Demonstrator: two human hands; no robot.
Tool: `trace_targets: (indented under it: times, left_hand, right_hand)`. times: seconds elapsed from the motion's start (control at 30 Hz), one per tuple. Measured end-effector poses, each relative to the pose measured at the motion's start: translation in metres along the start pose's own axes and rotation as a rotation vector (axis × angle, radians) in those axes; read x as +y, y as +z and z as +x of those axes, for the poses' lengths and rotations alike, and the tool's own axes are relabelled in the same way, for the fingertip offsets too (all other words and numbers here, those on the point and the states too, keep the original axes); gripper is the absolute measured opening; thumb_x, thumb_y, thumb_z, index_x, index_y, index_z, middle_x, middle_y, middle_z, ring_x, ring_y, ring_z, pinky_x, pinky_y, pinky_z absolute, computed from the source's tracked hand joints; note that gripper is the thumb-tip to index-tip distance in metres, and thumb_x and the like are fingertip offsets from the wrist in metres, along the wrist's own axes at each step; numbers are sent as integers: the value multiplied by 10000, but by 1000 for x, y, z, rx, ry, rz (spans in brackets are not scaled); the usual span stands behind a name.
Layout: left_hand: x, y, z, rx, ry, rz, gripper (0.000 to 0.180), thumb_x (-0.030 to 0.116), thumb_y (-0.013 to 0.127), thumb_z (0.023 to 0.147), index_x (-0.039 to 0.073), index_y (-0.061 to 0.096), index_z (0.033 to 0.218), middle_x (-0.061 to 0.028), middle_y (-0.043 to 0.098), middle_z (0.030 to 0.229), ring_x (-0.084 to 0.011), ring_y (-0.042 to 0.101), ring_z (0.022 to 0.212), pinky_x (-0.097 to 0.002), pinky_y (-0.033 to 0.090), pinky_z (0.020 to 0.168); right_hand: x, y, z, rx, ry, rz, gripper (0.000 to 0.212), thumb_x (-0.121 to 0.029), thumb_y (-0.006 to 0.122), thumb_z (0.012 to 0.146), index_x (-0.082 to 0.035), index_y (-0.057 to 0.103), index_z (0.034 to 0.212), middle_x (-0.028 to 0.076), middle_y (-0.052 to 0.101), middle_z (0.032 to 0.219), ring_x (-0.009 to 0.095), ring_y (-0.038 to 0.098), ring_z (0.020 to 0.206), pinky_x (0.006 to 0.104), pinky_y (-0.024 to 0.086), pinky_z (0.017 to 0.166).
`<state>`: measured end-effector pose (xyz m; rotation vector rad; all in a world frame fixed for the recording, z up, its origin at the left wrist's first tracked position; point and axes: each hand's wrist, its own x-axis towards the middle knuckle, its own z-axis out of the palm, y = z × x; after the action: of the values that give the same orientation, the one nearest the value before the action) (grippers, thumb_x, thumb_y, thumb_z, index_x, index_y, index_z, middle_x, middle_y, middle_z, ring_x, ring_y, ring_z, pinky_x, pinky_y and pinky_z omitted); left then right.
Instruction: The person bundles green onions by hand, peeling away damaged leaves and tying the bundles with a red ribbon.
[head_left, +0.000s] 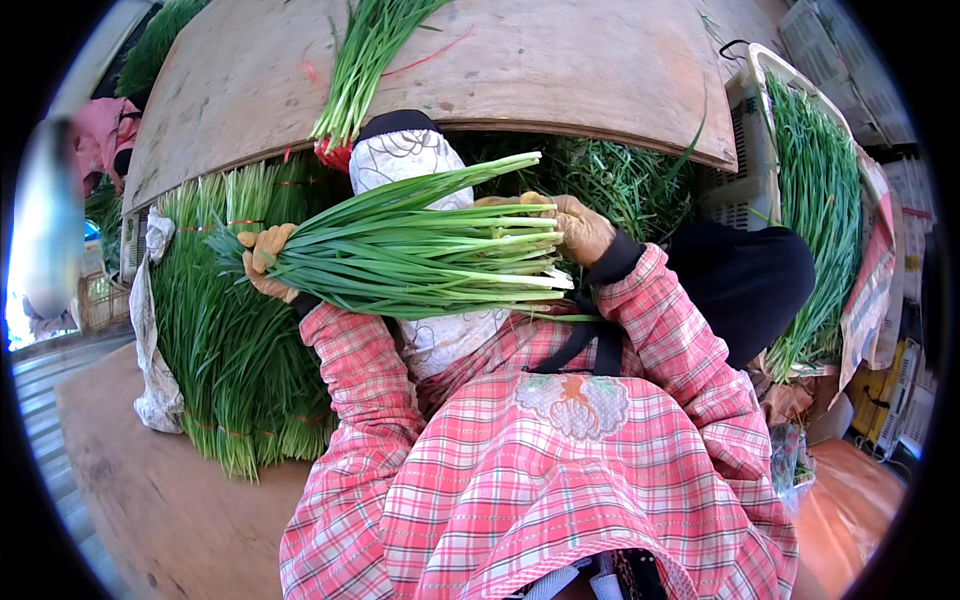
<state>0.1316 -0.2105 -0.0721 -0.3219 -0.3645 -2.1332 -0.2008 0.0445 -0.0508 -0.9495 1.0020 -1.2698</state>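
A bare plywood board (pixel 560 60) spans the far side, its near edge bowed by the lens. Closer in, a pink plaid smock (pixel 560 480) covers the person's lap and both arms, ending in dark cuffs. To the left, a deep pile of garlic chives (pixel 240 370) is banded in bundles, leaves hanging toward the person. At the right, more chives (pixel 815 190) fill a pale slatted plastic crate (pixel 748 140), long leaves running down its length. Between crate and smock juts a dark-clad knee (pixel 755 285).

The held bunch of garlic chives (pixel 420 245) lies sideways above the lap, over a white line-patterned cloth (pixel 400 160) — leaf tips to the left, pale cut stems fanned out to the right. Behind it, a heap of loose green leaves (pixel 620 190) sits below the board's edge. A smaller bundle of chives (pixel 370 60) rests on the board, stem ends toward the person.

Both hands wear tan gloves. The left hand (pixel 268 262) is closed round the leafy end of the bunch; the right hand (pixel 583 228) meets the stem ends with curled fingers — whether it grips them, I cannot tell. Smallest of all, a thin red strand (pixel 430 57) lies on the board beside the bundle.
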Motion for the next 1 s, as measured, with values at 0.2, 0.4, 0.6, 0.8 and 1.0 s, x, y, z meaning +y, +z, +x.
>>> trace_targets:
  times: [0.2,0.4,0.6,0.8,1.0]
  left_hand:
    - [-20,15,-4,166,141,26,250,116,522,844,-5,571,1056,85,467,590,-53,409,562,-247,382,667]
    - [-53,27,17,111,75,-34,228,113,516,840,-8,595,1017,87,443,550,-68,386,500,-253,383,618]
    - [-17,36,4,-22,-186,16,112,176,497,870,80,552,854,51,459,664,-106,448,591,-286,429,583]
    - [-24,43,-1,13,-194,-1,212,145,541,846,95,578,1048,85,459,662,-89,437,717,-305,386,743]
    - [-13,39,-3,40,-189,-5,212,165,548,855,109,565,1059,49,463,690,-135,479,760,-387,394,795]
  right_hand:
    - [-8,2,-23,-11,287,114,471,-324,600,877,45,546,1165,24,630,853,58,560,723,197,467,603]
    - [-40,11,-49,285,137,-256,126,-33,610,849,60,619,933,48,636,781,79,556,736,246,473,652]
    - [-86,-54,-102,699,-71,-133,222,-184,571,901,20,654,872,25,609,693,17,402,499,186,314,426]
    - [-8,-93,-78,817,105,-1779,436,-214,648,782,-58,547,1176,212,592,985,295,622,789,356,510,662]
    - [66,-101,-19,446,547,-1361,432,-132,529,785,-49,513,1209,314,491,1173,375,610,936,425,498,811]
